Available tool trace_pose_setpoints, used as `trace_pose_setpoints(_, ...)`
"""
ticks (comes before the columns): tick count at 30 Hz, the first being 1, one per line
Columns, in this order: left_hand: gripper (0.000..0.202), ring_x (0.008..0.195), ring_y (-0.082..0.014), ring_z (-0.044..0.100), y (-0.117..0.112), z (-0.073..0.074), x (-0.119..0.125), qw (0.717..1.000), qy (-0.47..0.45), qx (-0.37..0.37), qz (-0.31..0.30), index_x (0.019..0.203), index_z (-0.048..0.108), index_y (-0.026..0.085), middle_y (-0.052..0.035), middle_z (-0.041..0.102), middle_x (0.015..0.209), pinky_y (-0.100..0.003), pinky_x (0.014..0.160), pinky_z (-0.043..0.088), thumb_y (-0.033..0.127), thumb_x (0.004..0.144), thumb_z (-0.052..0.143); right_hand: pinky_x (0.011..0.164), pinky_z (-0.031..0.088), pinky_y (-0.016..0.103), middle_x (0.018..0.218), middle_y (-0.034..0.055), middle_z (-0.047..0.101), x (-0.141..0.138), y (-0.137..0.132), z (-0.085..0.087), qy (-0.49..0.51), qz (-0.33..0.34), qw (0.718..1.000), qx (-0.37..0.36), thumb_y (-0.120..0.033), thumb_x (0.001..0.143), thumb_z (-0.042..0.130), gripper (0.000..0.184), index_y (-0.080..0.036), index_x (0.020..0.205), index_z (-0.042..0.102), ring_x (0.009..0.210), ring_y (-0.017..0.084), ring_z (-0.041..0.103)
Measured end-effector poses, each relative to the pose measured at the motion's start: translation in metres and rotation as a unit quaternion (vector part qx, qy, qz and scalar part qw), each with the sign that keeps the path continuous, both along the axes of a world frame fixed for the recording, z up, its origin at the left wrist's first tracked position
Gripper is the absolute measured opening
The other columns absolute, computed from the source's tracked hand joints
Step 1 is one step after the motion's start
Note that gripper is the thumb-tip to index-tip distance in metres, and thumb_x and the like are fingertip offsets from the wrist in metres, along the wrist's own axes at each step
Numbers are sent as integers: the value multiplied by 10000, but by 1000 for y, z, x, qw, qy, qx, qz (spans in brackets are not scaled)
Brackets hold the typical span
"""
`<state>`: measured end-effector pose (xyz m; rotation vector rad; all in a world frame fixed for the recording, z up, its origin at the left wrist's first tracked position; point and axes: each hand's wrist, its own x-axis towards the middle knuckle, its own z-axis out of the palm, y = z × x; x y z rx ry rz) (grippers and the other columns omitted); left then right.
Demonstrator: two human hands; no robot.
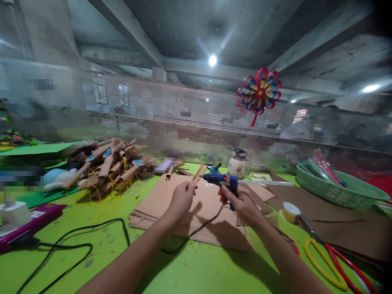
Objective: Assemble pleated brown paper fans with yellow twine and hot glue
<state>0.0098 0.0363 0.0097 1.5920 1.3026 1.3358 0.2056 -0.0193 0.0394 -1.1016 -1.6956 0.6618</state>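
Near the middle of the table, my left hand (183, 195) is closed on a narrow brown paper strip (199, 173), tilted up and to the right. My right hand (238, 198) grips a blue hot glue gun (221, 179) by its handle. The gun's nozzle points left, close to the strip; whether the two touch I cannot tell. A clear glue stick (275, 183) sticks out of the gun's back. Beneath both hands lies a stack of brown paper sheets (159, 208). The gun's black cord (202, 228) runs across them.
To the left, rolled brown paper pieces (105, 167) with yellow threads are piled beside a purple power strip (33, 222). On the right are a green basket (343, 196), a spool of yellow thread (289, 211) and scissors (324, 261). A cream jar (237, 164) stands behind.
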Motion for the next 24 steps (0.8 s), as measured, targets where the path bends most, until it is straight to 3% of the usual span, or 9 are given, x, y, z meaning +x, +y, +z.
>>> trace_pose_setpoints(10, 301, 464, -130, 451, -7, 1, 5, 1000, -23, -17, -5, 683, 609, 162, -14, 540, 548, -234, 454, 294, 417, 762, 472, 542, 414, 246, 583, 25, 591, 11, 11, -4, 92, -4, 995, -51, -607, 810, 515, 480, -140, 747, 603, 539, 132, 538)
trace_pose_setpoints(24, 284, 426, -115, 399, -9, 2, 6, 1000, 3, -12, -15, 681, 583, 169, 11, 500, 520, -236, 453, 285, 389, 788, 438, 510, 375, 242, 535, 17, 563, 15, 13, 0, 87, -30, 995, -40, -626, 792, 522, 492, -147, 699, 588, 500, 126, 497)
